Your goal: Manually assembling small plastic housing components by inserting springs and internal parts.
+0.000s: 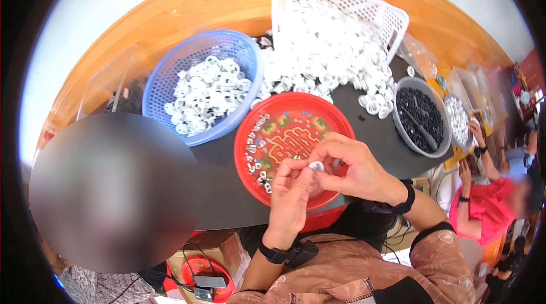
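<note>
Over the near right part of a red round tray (pixel 243 150), both my hands meet around a small white plastic part (pixel 316 166). My left hand (pixel 291 193) pinches it between thumb and fingers from the left. From the right, my right hand (pixel 359 168) has its thumb and fingertips closed against the same part. Whether a second tiny piece sits between the fingertips is too small to tell. Small shiny metal pieces (pixel 253 143) lie along the tray's left side, and a few black-and-white pieces (pixel 264 181) rest near its lower left rim.
A blue basket (pixel 154 91) of white parts stands at the left. Behind the tray, a tipped white basket (pixel 395 19) spills a pile of white parts (pixel 341 48). At the right, a grey bowl (pixel 401 130) holds small black pieces. Another person (pixel 483 210) works farther right.
</note>
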Available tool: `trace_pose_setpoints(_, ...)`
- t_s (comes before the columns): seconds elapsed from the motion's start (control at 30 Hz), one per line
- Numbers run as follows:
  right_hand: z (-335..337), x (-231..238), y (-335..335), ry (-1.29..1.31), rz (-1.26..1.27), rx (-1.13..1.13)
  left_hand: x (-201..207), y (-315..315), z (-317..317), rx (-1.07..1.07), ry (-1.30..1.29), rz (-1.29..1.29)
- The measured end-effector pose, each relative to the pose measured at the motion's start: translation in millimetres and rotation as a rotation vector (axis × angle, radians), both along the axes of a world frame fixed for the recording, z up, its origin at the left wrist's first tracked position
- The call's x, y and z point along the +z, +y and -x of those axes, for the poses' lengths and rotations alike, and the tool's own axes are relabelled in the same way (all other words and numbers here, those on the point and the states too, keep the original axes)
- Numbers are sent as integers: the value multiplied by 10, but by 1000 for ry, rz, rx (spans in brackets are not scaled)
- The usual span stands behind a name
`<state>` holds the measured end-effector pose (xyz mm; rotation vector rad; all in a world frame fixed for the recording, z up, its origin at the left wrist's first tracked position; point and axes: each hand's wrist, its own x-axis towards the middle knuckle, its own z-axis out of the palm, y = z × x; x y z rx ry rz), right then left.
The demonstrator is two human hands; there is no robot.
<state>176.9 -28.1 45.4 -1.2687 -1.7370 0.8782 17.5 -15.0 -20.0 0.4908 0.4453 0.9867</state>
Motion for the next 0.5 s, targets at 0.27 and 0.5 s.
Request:
trace_pose_setpoints(0.27, 82, 96, -45, -156, -175, 11, 33, 18, 81, -7, -5, 20)
trace_pose_setpoints(0.5, 168, 138, 43, -125, -171, -39, 71, 110, 222, -47, -213, 120)
